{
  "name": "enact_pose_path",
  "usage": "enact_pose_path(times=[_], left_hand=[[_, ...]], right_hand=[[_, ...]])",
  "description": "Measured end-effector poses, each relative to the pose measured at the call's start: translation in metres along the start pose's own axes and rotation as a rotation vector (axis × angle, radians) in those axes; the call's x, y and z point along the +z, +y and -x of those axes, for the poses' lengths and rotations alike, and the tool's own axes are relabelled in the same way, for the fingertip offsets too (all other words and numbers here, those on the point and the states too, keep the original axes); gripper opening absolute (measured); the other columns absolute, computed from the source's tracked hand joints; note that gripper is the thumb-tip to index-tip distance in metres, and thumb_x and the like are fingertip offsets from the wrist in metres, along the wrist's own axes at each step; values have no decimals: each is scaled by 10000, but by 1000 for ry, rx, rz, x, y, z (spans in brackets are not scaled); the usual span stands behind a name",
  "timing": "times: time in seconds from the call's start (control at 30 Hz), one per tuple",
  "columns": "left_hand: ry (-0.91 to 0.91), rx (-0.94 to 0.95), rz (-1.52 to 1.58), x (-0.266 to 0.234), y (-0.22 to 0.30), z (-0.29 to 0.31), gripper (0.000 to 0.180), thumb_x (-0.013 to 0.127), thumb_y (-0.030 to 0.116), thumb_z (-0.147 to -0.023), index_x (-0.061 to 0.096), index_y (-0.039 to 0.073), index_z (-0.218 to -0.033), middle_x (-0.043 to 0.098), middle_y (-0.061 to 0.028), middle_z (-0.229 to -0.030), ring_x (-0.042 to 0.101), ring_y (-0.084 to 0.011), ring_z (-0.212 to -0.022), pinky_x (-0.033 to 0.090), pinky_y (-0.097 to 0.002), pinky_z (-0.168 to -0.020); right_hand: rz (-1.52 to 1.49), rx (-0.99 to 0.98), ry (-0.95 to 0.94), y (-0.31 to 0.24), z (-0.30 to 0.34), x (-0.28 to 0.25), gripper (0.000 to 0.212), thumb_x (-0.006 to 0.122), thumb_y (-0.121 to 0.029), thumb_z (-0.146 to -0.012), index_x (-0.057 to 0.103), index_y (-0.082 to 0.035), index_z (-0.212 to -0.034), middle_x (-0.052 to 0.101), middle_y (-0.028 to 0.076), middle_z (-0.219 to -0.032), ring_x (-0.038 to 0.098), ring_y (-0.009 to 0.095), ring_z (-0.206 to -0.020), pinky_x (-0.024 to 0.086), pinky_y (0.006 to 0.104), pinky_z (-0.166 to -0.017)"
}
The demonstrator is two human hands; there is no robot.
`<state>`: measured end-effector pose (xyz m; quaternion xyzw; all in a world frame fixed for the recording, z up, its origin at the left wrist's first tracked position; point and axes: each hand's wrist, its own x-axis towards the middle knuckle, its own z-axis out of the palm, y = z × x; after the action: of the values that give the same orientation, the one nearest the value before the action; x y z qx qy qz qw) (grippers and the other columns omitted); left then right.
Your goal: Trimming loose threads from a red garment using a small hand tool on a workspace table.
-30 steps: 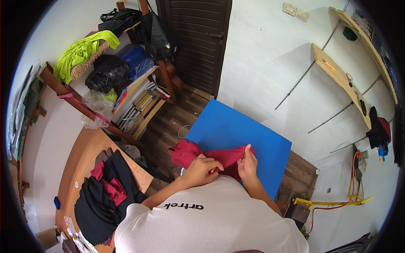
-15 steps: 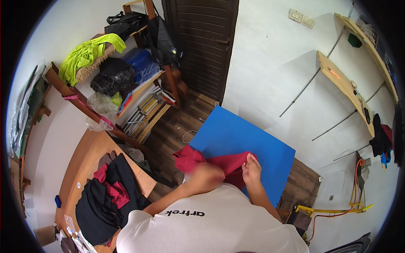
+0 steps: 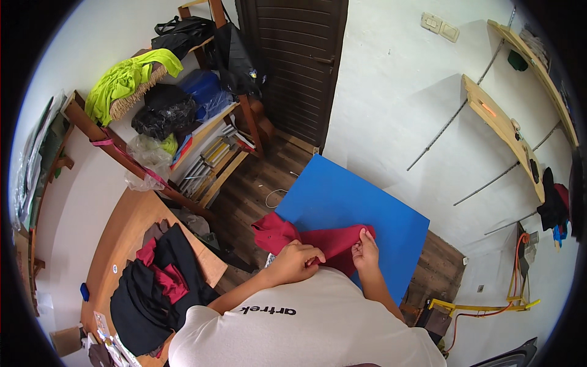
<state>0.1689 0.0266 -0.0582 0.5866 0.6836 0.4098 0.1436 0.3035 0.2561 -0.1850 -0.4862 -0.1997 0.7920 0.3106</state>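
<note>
A dark red piece of cloth (image 3: pixel 331 240) lies across the near part of a blue tabletop (image 3: pixel 348 189), one bunched end hanging past the table's left edge. At its right end, my right hand (image 3: pixel 365 251) pinches the edge between thumb and fingers. My left hand (image 3: pixel 296 262) is closed over the near side of the same cloth, its curled fingertips on the fabric close to my shirt. Part of the cloth is hidden behind my left hand and my body.
To the left, a wooden table (image 3: pixel 131 223) bears a heap of black and red cloth (image 3: pixel 147 300). A wooden rack (image 3: pixel 247 125) with bags stands at the back left, near a dark door (image 3: pixel 293 67). Wooden shelves (image 3: pixel 498 119) run along the right wall.
My left hand, blurred by motion before, now shows sharply, its fingers curled on the cloth. My right hand keeps its pinch on the cloth's right end.
</note>
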Motion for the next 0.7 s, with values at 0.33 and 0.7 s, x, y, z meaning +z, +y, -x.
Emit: enact_pose_path(times=[0.33, 0.7], left_hand=[[-16, -18, 12, -2, -2, -2, 181, 759, 34, -782, 728, 112, -942, 643, -9, -709, 630, -179, -641, 467, -339, -735], [0, -12, 11, -5, -5, -5, 179, 759, 27, -780, 721, 97, -941, 647, -17, -708, 629, -179, -637, 479, -337, -740]], right_hand=[[-25, -69, -53, -3, -13, -4, 237, 833, -284, -945, 678, -141, -1053, 706, -46, -871, 614, 72, -707, 455, 246, -584], [-64, -76, 51, -7, -34, -6, 188, 813, -282, -962, 700, -149, -1032, 713, -42, -850, 617, 72, -689, 447, 243, -565]])
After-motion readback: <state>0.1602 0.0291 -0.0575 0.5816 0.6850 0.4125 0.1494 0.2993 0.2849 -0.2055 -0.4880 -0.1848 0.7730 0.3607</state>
